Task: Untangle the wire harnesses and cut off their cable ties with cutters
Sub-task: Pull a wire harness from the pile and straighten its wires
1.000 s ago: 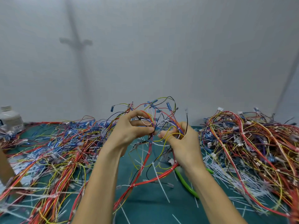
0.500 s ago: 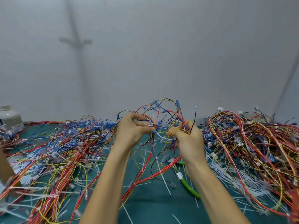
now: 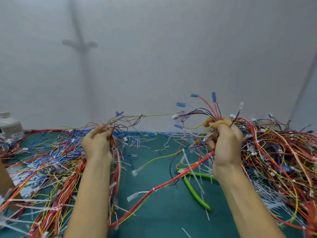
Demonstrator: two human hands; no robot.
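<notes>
hands [image 3: 97, 143] now wide apart vs before, harness [image 3: 202, 115] stretched btwn

Cutters [image 3: 197, 189]: head hidden from you under wires. White bottle [image 3: 10, 125]: cropped at left edge. Swinging connectors: blurred.

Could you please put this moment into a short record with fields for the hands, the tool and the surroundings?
left hand: closed on a bunch of wires, raised above the mat
right hand: closed on another bunch of wires, blue terminals sticking up from it
link between hands: a thin yellow wire stretched across
cutters: green handles, lying on the green mat, not held
cable ties: some visible on the red harness crossing the mat
wire piles: left and right
bottle: white, far left
</notes>
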